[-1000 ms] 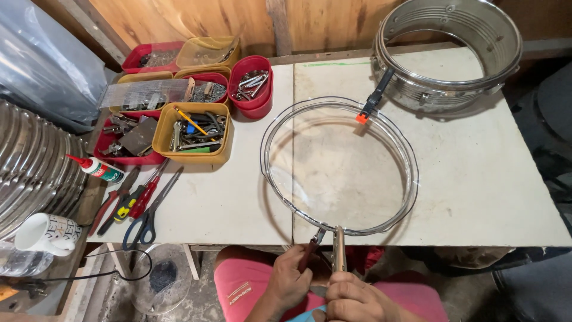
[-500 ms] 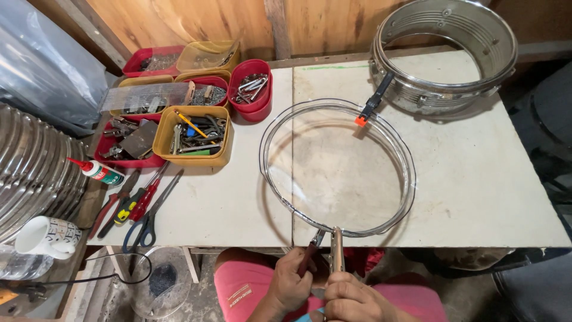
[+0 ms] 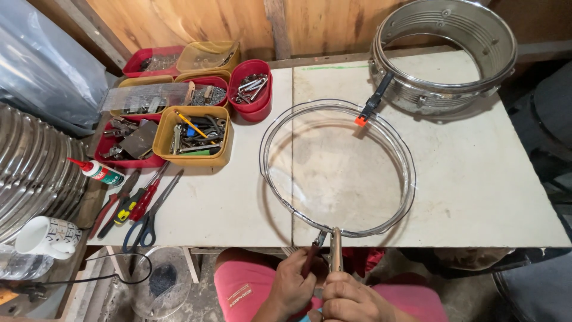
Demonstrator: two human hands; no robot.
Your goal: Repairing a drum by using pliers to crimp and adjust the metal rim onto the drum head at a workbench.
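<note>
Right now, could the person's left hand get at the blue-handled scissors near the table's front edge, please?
Probably yes: the scissors lie in the open, nothing on them, to the left of the left hand. That hand grips a plier handle, so it must let go first.

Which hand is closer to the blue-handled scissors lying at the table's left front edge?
Left. The left hand grips a dark-handled tool just below the table edge, right of the blue-handled scissors. The right hand sits farther right, beyond the left hand, holding another tool.

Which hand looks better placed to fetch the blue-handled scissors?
Probably the left hand: the scissors lie at the table's left edge, on its side. The right hand is farther, gripping a tool handle.
</note>
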